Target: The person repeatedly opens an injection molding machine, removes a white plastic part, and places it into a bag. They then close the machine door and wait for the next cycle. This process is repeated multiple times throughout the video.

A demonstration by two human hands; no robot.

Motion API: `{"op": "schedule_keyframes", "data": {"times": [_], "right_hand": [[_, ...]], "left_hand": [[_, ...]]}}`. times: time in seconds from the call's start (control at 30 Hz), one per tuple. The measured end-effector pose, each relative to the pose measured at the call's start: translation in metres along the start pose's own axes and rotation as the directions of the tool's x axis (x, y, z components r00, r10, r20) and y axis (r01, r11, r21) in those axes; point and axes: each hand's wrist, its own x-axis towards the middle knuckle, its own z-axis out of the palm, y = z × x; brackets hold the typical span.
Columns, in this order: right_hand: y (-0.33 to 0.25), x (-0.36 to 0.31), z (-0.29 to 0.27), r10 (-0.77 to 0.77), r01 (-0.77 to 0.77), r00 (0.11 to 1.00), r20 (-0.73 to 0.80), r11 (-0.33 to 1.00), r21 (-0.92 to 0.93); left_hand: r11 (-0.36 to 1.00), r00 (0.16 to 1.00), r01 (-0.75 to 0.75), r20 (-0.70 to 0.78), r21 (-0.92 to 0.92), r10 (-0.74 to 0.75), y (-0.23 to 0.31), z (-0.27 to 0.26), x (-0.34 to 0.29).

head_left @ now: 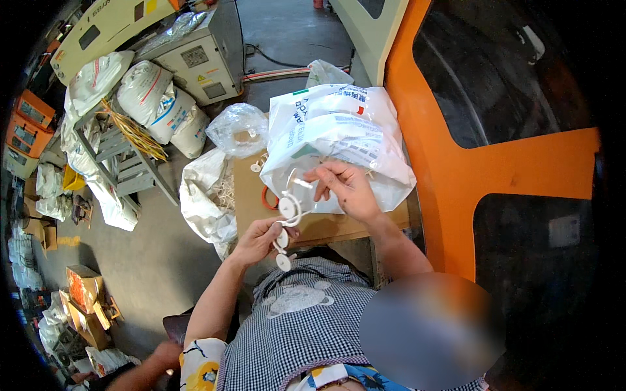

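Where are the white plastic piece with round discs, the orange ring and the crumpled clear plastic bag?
White plastic piece [287, 208], head view: one disc.
Orange ring [264, 198], head view: left rim.
Clear plastic bag [225, 133], head view: left side.

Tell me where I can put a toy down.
On the table, a strip lies bare between the white bag and the near edge; another between the sack and the orange ring. The floor is free between the sack and the boxes. Crowded: the table's back, under the bag, and above the near left corner, where the left hand holds a white part.

Forearms [217, 296] [400, 247] forward, fingers [329, 173] bent.
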Motion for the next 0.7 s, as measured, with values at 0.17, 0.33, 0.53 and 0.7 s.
{"op": "schedule_keyframes", "data": {"times": [0.17, 0.33, 0.53, 0.7], "right_hand": [[-0.01, 0.012, 0.008, -0.34, 0.373, 0.906, 0.251, 0.923, -0.098], [-0.022, 0.016, 0.024, -0.241, 0.24, 0.884, 0.4, 0.969, 0.053], [-0.036, 0.014, 0.04, -0.299, 0.237, 0.844, 0.445, 0.953, 0.191], [-0.04, 0.01, 0.05, -0.271, 0.215, 0.863, 0.426, 0.961, 0.176]], "left_hand": [[0.887, 0.986, -0.115, 0.056, -0.447, 0.156, -0.006, 0.01, -0.012], [0.662, 0.962, -0.239, -0.079, -0.71, 0.263, -0.014, 0.03, -0.016], [0.38, 0.935, -0.094, 0.05, -0.92, 0.351, 0.006, 0.046, -0.03], [0.357, 0.911, -0.104, 0.055, -0.928, 0.41, 0.007, 0.051, -0.037]]}}
